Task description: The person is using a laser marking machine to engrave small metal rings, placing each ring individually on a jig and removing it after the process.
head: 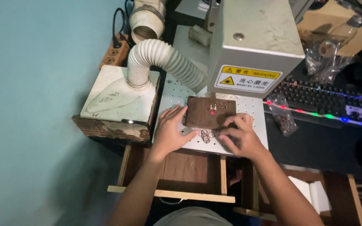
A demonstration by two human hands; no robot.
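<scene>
**Both hands at a wooden block under a laser machine head**

A dark wooden block (pixel 208 112) is seen lying flat on the white perforated tabletop (pixel 177 94), directly below the grey machine head (pixel 254 42). A small red light spot is shown on the block's upper face, beside a small metal piece.

The left hand (pixel 169 133) is laid at the block's left edge, its grip wide, with fingers spread and nothing enclosed; the fingertips are touching the block's side and the tabletop. The right hand (pixel 239 136) is placed at the block's lower right corner, its grip narrow, with fingers curled down towards a cluster of small metal rings (pixel 206 135). Whether a ring is pinched cannot be told. The rings are scattered on the tabletop just in front of the block, between the two hands.

A white ribbed hose (pixel 164 58) is bent over from the left towards the machine head. A backlit keyboard (pixel 327 102) is seen at the right.
</scene>
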